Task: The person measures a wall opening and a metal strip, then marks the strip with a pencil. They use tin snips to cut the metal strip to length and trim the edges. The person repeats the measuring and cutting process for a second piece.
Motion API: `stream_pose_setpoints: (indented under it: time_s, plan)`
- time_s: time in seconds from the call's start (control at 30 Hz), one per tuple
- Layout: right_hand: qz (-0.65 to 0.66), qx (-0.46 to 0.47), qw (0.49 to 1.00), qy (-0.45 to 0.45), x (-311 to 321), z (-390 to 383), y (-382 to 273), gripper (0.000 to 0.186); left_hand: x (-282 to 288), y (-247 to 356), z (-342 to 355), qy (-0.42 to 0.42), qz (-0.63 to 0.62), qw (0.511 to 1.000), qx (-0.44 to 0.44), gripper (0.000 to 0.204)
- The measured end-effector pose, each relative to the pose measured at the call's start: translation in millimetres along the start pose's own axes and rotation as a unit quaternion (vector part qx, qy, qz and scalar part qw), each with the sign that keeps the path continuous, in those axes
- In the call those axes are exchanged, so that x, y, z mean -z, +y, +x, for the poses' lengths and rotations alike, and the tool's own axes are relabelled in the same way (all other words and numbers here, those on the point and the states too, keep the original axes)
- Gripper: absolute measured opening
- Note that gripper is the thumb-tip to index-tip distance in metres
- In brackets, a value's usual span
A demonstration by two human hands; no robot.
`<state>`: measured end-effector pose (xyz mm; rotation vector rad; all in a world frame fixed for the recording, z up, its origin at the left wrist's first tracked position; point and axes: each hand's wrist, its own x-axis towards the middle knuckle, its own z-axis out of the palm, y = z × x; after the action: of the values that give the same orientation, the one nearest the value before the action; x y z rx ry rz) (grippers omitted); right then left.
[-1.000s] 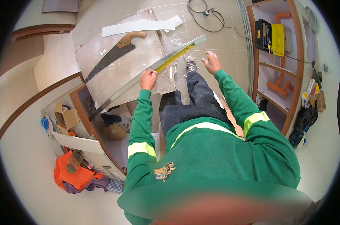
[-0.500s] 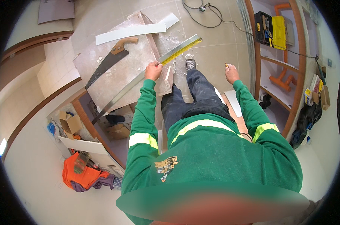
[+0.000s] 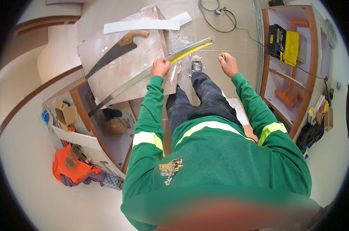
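My left hand grips a long metal strip and an extended yellow tape measure lying along it, over the edge of a dusty wooden board. My right hand is closed on a short yellow pencil, held up to the right of the tape, apart from it. On the board rest a handsaw with a wooden handle and a white strip, beside small white scraps.
Behind, a black cable loops on the tiled floor. An open shelving unit at right holds a black and yellow toolbox and orange pipes. At left are a low cabinet, a cardboard box and orange clothing.
My left hand has moved right and up along the strip. My right hand, with the pencil, moved right and down, then back up, pencil now pointing upward. The whole view has shifted slightly.
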<state>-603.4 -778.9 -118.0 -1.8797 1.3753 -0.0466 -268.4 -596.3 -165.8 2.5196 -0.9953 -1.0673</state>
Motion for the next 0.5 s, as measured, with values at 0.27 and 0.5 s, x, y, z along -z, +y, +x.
stream_pose_setpoints:
  time_s: [0.27,0.5]
  plan:
    - [0.244,-0.022,0.965,-0.089,-38,79,-86,0.039,6,5,-8,0.033,-0.01,0.998,0.047,0.034]
    - [-0.091,0.151,0.97,-0.165,-100,103,-85,0.035,9,-3,-16,0.048,0.012,0.995,0.091,0.039]
